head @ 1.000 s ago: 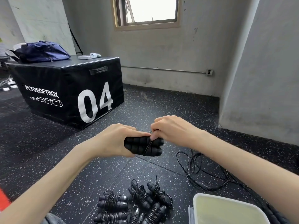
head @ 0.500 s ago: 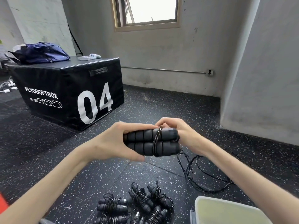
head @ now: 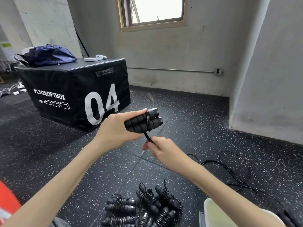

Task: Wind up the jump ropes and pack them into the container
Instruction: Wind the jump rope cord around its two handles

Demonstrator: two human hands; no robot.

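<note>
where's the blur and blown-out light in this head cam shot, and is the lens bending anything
Head view: the window is blown out to white, no detail outside; the red object at the lower left edge is smeared; the right hand looks slightly soft, while the handles in the left hand stay fairly crisp; wide-angle distortion leans the walls and stretches both forearms.

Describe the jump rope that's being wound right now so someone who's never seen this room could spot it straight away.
Start at the big black foam box marked 04; just in front of its near corner, the left hand grips a pair of black ribbed foam handles. The right hand pinches its thin black cord below them. Unlike the wound black rope bundles lying on the speckled floor, it is held in the air with only a few turns on.
</note>
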